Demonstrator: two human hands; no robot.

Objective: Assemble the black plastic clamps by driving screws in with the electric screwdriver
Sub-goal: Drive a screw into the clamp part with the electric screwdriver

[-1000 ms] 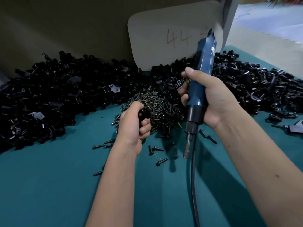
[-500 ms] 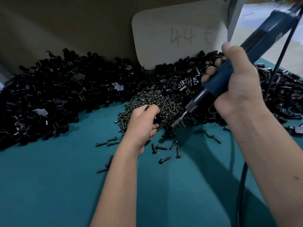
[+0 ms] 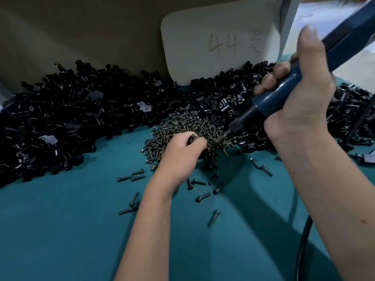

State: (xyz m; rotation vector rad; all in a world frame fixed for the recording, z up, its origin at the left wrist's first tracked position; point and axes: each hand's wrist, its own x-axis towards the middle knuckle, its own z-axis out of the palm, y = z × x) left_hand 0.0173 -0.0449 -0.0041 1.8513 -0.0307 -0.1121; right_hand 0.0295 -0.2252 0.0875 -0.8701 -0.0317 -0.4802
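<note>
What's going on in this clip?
A person is assembling clamps at a teal table. The left hand grips a small black clamp at the edge of the screw pile. The right hand holds the blue electric screwdriver tilted, its bit tip down among the screws beside that hand. Heaps of black clamp parts lie behind.

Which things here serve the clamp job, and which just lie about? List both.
In use: electric screwdriver gripped by the right hand; black clamp held in the left hand; screw pile; black clamp heaps.

Lying about: card marked 44; stray screws on the teal mat.
</note>
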